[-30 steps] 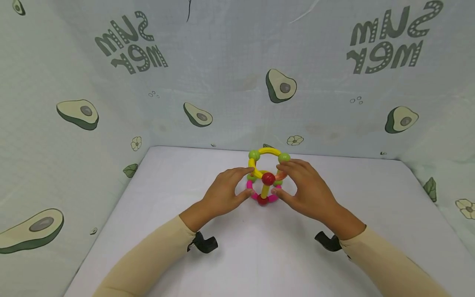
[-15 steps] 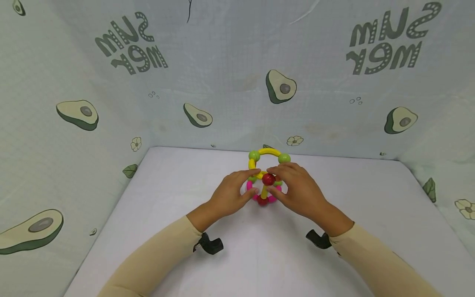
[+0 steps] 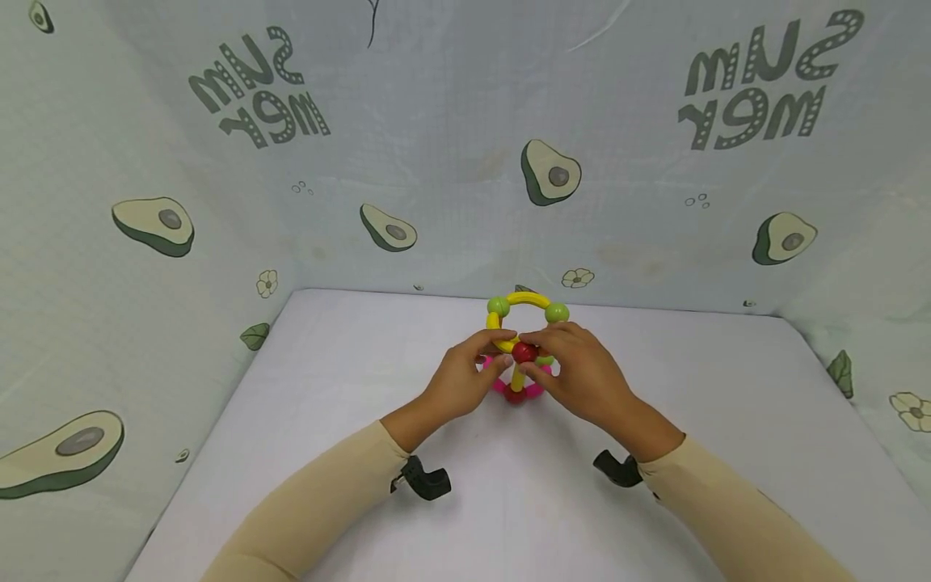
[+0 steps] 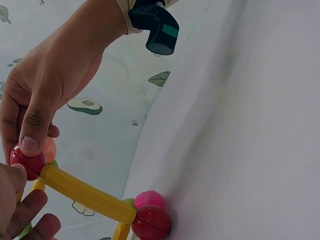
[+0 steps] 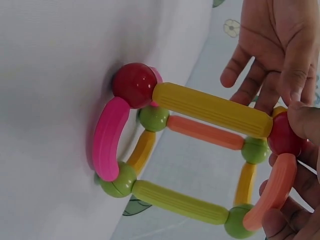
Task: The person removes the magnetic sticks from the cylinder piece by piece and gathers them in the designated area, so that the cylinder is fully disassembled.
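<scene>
A frame of magnetic rods and balls stands upright on the table in the head view. My right hand [image 3: 585, 372] pinches the upper front red ball [image 3: 524, 352], its thumb on the ball in the left wrist view. Behind the orange curved rod [image 5: 272, 195], other right fingers curl. My left hand [image 3: 460, 378] pinches the yellow curved rod [image 3: 503, 343] next to that ball. An upright yellow rod [image 5: 212, 109] joins it to the lower red ball [image 5: 134, 85]. Below lies a pink curved rod [image 5: 109, 140]; green balls [image 3: 557, 313] mark other corners.
The white table [image 3: 349, 347] meets a cloth backdrop [image 3: 451, 145] printed with avocados and letters. Black wrist cameras [image 3: 427, 480] hang under both forearms, above the tabletop.
Both hands have moved inward toward the upper red ball. The right fingers have closed on the ball, and the left thumb and index finger on the yellow curved rod. The frame stays in place.
</scene>
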Action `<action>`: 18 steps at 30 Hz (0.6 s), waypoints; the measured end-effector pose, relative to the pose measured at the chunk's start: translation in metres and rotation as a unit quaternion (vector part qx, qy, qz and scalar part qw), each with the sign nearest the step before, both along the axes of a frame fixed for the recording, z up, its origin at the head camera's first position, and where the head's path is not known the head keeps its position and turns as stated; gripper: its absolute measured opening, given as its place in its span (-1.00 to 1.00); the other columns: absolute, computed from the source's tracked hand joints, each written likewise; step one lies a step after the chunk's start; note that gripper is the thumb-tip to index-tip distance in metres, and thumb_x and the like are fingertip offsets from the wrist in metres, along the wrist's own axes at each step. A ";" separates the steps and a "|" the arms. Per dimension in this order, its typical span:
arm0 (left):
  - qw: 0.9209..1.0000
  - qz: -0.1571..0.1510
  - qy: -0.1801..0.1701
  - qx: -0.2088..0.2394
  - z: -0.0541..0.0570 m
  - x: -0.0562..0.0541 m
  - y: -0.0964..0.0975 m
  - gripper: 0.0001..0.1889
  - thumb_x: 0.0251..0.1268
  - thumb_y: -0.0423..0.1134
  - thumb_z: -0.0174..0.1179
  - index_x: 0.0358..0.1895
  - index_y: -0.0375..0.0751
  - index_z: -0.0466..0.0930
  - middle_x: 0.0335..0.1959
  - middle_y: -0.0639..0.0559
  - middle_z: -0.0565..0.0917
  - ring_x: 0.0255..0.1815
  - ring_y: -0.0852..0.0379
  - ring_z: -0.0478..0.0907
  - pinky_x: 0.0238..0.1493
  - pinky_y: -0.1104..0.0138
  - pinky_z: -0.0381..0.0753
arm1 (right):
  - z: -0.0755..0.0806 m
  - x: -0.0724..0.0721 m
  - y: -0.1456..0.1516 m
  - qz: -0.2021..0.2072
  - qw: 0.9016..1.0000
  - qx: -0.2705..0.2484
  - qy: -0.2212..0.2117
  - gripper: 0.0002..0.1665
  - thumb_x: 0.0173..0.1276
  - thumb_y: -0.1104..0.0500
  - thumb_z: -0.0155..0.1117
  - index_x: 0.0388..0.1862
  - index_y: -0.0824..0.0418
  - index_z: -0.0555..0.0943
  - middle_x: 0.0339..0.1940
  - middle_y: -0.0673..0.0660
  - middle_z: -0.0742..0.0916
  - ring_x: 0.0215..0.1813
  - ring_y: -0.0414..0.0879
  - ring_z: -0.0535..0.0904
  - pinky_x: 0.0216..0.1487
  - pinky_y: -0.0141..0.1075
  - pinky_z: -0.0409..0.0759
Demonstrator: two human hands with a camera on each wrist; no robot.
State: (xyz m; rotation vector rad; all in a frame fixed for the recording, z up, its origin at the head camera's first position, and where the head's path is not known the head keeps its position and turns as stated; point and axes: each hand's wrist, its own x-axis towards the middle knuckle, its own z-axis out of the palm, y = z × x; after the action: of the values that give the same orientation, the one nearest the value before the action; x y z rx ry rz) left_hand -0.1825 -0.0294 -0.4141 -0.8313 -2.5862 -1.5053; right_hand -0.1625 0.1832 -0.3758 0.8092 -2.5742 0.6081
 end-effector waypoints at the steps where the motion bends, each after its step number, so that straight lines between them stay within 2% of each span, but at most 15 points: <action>1: 1.000 0.001 -0.008 0.011 0.000 -0.001 0.001 -0.56 0.51 -0.18 0.24 0.38 -0.04 0.50 0.06 0.09 0.70 0.05 0.19 0.61 0.10 0.30 0.61 | 0.000 0.000 0.000 0.001 1.000 -0.003 0.000 -0.41 0.07 0.20 0.70 0.11 0.26 0.72 -0.11 0.05 0.80 0.07 0.04 0.58 0.07 -0.02 0.63; 10: 0.995 0.016 -0.066 0.072 0.001 -0.003 0.005 -0.64 0.46 -0.24 0.28 0.27 -0.05 0.60 -0.06 0.14 0.69 -0.02 0.21 0.61 0.01 0.27 0.61 | -0.001 -0.001 0.001 0.002 1.000 -0.011 -0.005 -0.41 0.06 0.21 0.71 0.11 0.25 0.73 -0.12 0.03 0.79 0.05 0.01 0.59 0.01 -0.06 0.65; 18: 0.993 0.036 -0.081 0.076 0.003 -0.003 0.007 -0.70 0.46 -0.24 0.29 0.19 -0.02 0.65 -0.16 0.19 0.66 -0.10 0.20 0.59 -0.02 0.27 0.60 | -0.001 -0.002 0.001 0.002 1.000 -0.014 -0.006 -0.41 0.06 0.20 0.70 0.11 0.23 0.73 -0.13 0.02 0.79 0.01 -0.02 0.58 -0.04 -0.10 0.66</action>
State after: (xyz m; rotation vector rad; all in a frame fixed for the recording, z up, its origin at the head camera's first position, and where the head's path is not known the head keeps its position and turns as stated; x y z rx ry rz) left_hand -0.1857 -0.0225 -0.4108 -0.6195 -2.5352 -1.7908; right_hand -0.1641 0.1839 -0.3764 0.8031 -2.5702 0.6506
